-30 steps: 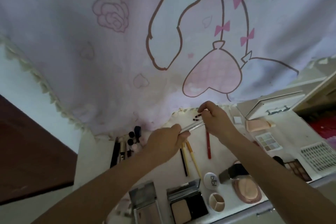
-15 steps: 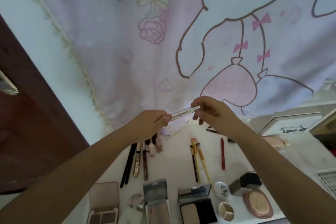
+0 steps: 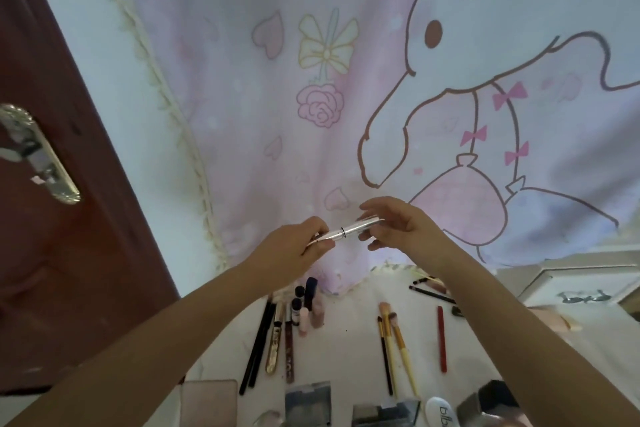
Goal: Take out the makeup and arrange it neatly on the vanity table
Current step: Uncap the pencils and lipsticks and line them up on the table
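— Looking through the head view first: what are the hands doing?

— Both are raised above the vanity table. The left hand pinches one end of a slim silver tube between thumb and fingertips. The right hand meets the other end, thumb above and fingers curved below it; the tube runs level between them, tilted slightly up toward the right.

— Is the right hand really gripping it?

— It seems so, though blur at that tip makes the contact hard to judge. A thin dark ring shows near the tube's middle.

— And the rest of the makeup?

— Laid out on the white top below. Left of centre, a row of dark pencils, a gold tube and a dark red stick lie side by side, with small bottles standing just behind them. To the right, three brushes lie close together, then a red pencil lies apart. Open compacts sit along the near edge, partly cut off.

— Behind all that?

— A pink cartoon curtain hangs down to the table's back edge, and a dark red door with a metal handle stands at the left
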The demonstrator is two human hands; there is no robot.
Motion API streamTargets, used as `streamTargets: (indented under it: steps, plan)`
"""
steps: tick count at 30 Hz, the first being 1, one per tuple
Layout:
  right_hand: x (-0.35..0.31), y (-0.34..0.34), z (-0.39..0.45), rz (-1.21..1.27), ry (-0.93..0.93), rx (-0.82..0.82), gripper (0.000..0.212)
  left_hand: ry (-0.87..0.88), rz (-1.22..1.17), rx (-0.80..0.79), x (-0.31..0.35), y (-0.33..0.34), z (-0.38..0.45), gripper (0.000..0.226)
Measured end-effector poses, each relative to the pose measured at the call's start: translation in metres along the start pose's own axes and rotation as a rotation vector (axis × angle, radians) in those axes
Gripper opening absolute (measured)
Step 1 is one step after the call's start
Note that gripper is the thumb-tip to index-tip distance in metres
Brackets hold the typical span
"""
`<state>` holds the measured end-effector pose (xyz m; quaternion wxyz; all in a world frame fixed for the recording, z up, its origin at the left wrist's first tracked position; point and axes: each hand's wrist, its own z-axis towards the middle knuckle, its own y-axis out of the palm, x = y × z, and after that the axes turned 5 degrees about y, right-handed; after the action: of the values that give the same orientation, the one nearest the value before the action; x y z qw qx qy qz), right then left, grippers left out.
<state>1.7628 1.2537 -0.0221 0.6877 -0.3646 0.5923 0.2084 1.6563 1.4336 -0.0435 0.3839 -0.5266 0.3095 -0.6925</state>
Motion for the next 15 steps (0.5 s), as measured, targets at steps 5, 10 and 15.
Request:
streamTargets:
  steps: [5, 10, 15]
  plan:
    - [-0.002, 0.006, 0.008, -0.243, 0.098, 0.067, 0.028, 0.042, 0.061, 0.0, -0.002, 0.001, 0.001, 0.02]
    - [-0.003, 0.005, 0.008, -0.054, -0.039, 0.015, 0.03, 0.047, 0.093, 0.074, -0.006, -0.003, 0.003, 0.028]
    - [-0.013, 0.006, 0.017, -0.268, 0.113, -0.033, 0.019, 0.102, 0.143, 0.15, -0.009, -0.004, 0.008, 0.027]
